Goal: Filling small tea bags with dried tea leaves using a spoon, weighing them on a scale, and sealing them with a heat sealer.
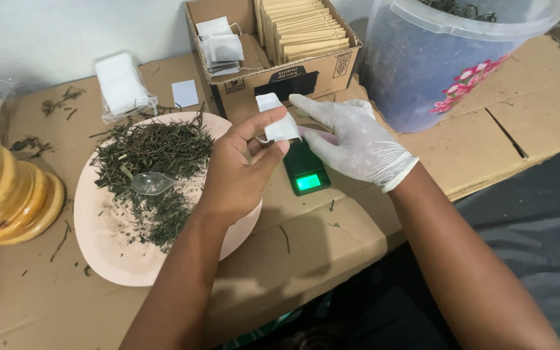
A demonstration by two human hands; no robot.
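My bare left hand (pixel 238 162) and my gloved right hand (pixel 351 139) together pinch a small white tea bag (pixel 277 116) above a little black pocket scale (pixel 306 170) with a lit green display. Just left of my left hand lies a pale pink plate (pixel 108 249) heaped with dried green herb (pixel 153 152). A clear plastic spoon (pixel 150 183) rests on the herb.
An open cardboard box (pixel 280 78) at the back holds empty tea bags (pixel 221 45) and tan envelopes (pixel 303 29). A large translucent tub (pixel 448 58) with dried herb stands at the right. A packet of white bags (pixel 121 84) lies at the back left; a wooden object (pixel 4 194) at far left.
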